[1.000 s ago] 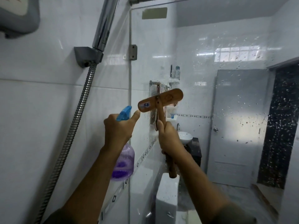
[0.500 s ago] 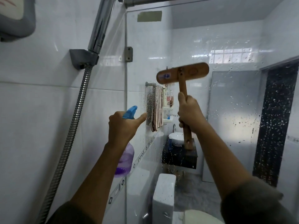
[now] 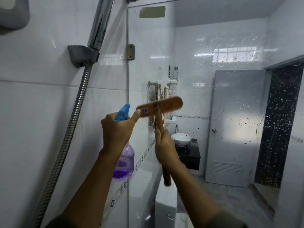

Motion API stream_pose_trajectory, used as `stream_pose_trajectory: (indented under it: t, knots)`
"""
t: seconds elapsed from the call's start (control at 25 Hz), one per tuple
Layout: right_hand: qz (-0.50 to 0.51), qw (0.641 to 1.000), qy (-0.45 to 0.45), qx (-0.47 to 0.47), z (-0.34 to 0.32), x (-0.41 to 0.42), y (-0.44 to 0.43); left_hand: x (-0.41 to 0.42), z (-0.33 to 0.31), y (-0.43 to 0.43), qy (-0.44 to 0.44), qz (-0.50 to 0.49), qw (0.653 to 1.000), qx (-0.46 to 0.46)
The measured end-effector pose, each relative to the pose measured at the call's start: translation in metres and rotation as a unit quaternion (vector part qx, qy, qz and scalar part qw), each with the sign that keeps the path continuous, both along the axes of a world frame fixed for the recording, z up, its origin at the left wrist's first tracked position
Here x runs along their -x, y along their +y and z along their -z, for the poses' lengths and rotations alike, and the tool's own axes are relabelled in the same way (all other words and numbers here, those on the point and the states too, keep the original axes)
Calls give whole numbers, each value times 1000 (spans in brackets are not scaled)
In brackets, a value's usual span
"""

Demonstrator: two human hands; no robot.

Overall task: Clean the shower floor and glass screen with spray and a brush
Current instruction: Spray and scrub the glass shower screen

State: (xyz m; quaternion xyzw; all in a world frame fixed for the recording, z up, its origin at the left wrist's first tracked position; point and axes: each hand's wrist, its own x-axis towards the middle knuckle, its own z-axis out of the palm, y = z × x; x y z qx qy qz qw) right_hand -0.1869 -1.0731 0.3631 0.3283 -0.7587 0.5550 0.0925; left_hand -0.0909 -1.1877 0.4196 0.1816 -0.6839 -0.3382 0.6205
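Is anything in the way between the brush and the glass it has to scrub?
No, nothing visible. The right hand holds the brush with its head up at the glass screen. The towel hangs behind the glass. The spray bottle in the left hand is off to the left.

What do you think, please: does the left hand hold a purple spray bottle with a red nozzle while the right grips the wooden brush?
Not quite: the head view shows the spray bottle has a blue nozzle, not red; the rest holds.

White tiled walls (image 3: pixel 41 112); grey door (image 3: pixel 235 125); white basin (image 3: pixel 181 139) on black cabinet (image 3: pixel 189 156); metal shower hose (image 3: pixel 72 122) at left.
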Motion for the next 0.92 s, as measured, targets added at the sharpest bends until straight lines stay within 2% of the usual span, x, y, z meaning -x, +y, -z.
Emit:
stream_pose_trajectory:
  t: [0.12, 0.16, 0.2, 0.36, 0.4, 0.48, 0.64, 0.72, 0.84, 0.92]
  knots:
    - [-1, 999, 19, 34, -79, 5, -20, -1, 1, -4, -5, -7, 999, -33]
    - [-4, 999, 26, 48, -86, 9, -23, -1, 2, -5, -4, -6, 999, -44]
    - [-3, 999, 27, 44, -76, 9, -22, -2, 3, -7, -7, -2, 998, -55]
    - [-5, 1000, -20, -23, 65, -4, 6, -4, 11, -4, -34, 33, 997, -64]
    - [-17, 999, -26, -29, 80, -7, 12, -2, 14, -3, -35, 33, 997, -62]
    - [-16, 1000, -14, -5, 63, 2, 5, 2, 25, -1, -45, 31, 996, -76]
    - [33, 998, 44, 34, -17, 27, 3, 15, 62, 11, -79, 49, 989, -112]
    - [27, 999, 31, 22, 13, 33, 22, 17, 83, 17, -97, 74, 985, -126]
    - [30, 998, -45, 25, 109, 12, 55, 17, 108, 18, -138, 114, 973, -145]
    - [38, 997, -53, 38, 120, 9, 57, 18, 119, 14, -162, 136, 964, -159]
